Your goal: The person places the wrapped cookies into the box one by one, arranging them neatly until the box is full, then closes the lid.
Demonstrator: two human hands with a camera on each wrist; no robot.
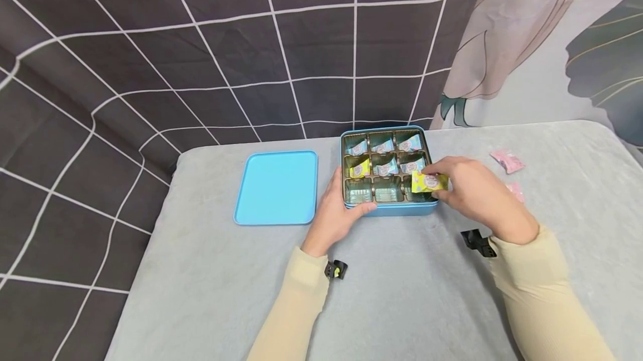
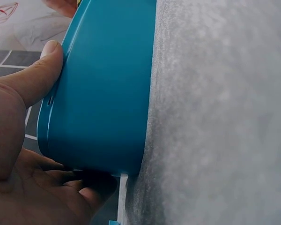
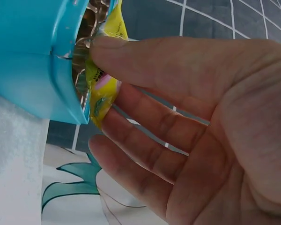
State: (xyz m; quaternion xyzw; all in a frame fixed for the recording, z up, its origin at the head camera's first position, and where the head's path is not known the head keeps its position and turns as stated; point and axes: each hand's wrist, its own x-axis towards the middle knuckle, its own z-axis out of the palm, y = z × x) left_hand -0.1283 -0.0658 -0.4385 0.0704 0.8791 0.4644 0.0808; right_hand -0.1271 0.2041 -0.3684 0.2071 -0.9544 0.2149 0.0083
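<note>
Head view: yellow packet in right hand, left hand gripping tin.

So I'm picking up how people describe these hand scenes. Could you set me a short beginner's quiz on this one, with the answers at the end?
1. Multiple choice: what does the right hand pinch?
A) a pink packet
B) a yellow packet
C) nothing

2. True or false: the left hand holds the blue tin, and the blue lid lies apart from it.

3. Count: how many blue packets are in the far row of the blue tin?

Key:
1. B, held over the near right compartment.
2. True; the blue lid lies to the left of the blue tin.
3. Three, one in each compartment.
</note>
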